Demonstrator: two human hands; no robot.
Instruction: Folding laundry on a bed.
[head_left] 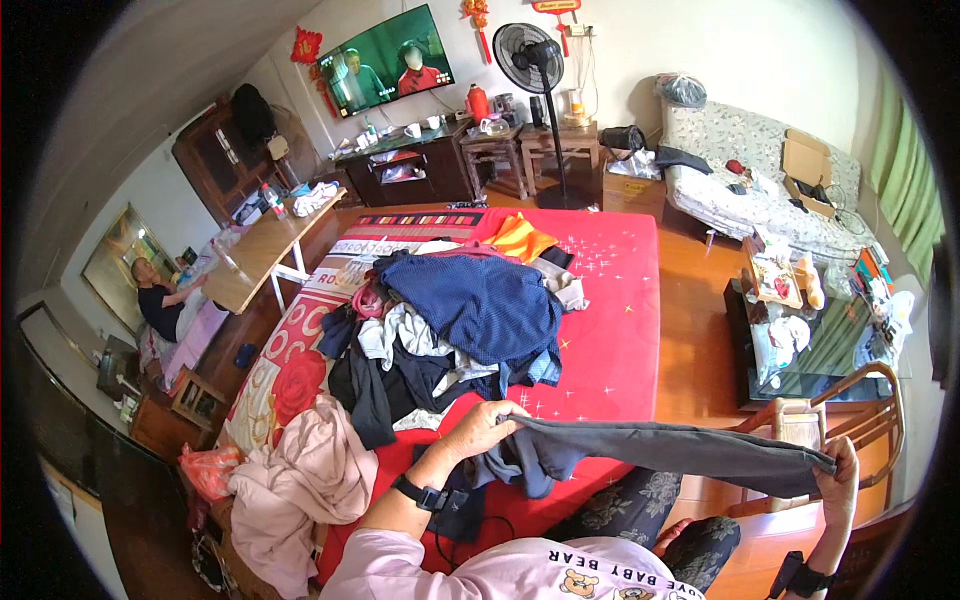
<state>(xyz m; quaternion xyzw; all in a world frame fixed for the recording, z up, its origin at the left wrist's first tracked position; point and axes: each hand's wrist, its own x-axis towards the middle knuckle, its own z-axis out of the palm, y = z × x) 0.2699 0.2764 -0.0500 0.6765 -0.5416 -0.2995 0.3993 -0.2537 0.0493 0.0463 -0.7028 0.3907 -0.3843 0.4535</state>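
A pair of dark grey trousers, or a garment much like them, is stretched out sideways in front of me. My left hand is closed on one end, over the edge of a red-covered bed. At the right, my right hand grips the other end beyond the bed. Part of the cloth hangs in folds below my left hand. Ahead lies a heap of clothes, topped by a dark blue patterned garment, with white and black pieces around it. An orange cloth lies behind.
Pale pink fabric is bunched at the left beside a red plastic bag. A wooden chair and a dark glass-topped table stand at the right. Farther off are a fan, a sofa and a seated person.
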